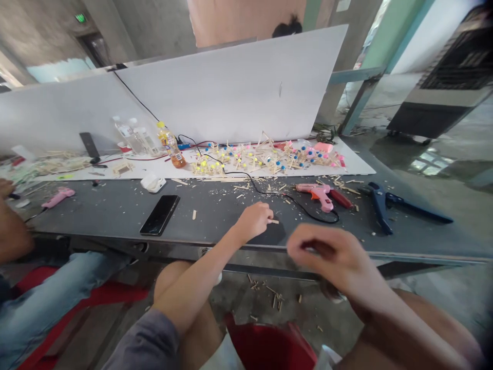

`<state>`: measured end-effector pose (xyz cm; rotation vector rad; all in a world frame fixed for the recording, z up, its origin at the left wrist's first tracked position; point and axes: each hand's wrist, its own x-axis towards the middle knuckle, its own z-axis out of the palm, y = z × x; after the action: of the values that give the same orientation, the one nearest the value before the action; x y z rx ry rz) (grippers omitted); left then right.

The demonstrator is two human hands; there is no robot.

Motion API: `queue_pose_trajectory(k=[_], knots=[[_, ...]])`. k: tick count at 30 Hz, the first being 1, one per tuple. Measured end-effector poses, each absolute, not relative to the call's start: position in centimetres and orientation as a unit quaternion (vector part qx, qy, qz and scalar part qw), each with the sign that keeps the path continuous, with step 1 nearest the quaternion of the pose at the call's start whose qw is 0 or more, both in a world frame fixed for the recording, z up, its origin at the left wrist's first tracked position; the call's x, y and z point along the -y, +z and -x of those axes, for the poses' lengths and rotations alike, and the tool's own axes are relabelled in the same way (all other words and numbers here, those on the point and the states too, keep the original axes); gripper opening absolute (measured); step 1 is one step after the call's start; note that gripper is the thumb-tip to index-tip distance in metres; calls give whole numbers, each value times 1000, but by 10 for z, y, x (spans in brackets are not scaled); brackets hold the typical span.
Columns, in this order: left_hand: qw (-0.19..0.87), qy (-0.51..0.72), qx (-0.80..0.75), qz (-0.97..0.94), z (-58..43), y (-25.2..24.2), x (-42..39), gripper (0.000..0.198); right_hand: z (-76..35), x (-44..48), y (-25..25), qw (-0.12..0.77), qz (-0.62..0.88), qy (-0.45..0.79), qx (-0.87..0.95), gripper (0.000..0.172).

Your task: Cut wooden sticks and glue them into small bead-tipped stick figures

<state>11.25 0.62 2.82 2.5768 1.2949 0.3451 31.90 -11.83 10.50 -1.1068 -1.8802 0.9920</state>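
Note:
My left hand [254, 222] is closed just over the dark tabletop, its fingers pinching a short wooden stick [273, 221] whose end pokes out to the right. My right hand [327, 252] is raised in front of the table edge, slightly blurred. Its fingers curl round toward the thumb; whatever may be between the tips is hidden. Behind both hands lie a pink glue gun [318, 194] with a black cord and a red-handled tool [341, 198]. Blue-handled cutters [381, 203] rest farther right. A loose wood piece [194, 215] lies left of my left hand.
Small stick models with coloured balls [246, 158] crowd a white board at the back. A phone [159, 215], a white case [153, 183] and a drink bottle [171, 146] are to the left. A co-worker's arm [13, 226] and another pink glue gun [58, 197] are far left.

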Motion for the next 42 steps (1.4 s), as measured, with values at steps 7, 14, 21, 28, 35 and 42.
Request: queue_pose_trajectory(k=[7, 14, 21, 28, 35, 42], knots=[[95, 110, -460, -876, -107, 30, -6, 20, -302, 8, 24, 194, 539, 149, 806, 17], [83, 112, -454, -880, -110, 25, -7, 21, -289, 7, 23, 155, 539, 145, 815, 17], [72, 91, -447, -887, -113, 26, -9, 19, -282, 12, 29, 130, 555, 122, 812, 25], [83, 95, -455, -882, -112, 29, -8, 20, -284, 15, 21, 156, 552, 112, 811, 27], [97, 99, -456, -879, -111, 29, -9, 22, -288, 6, 19, 146, 550, 124, 813, 24], [96, 123, -453, -878, -110, 31, -6, 18, -290, 4, 18, 145, 536, 116, 823, 22]])
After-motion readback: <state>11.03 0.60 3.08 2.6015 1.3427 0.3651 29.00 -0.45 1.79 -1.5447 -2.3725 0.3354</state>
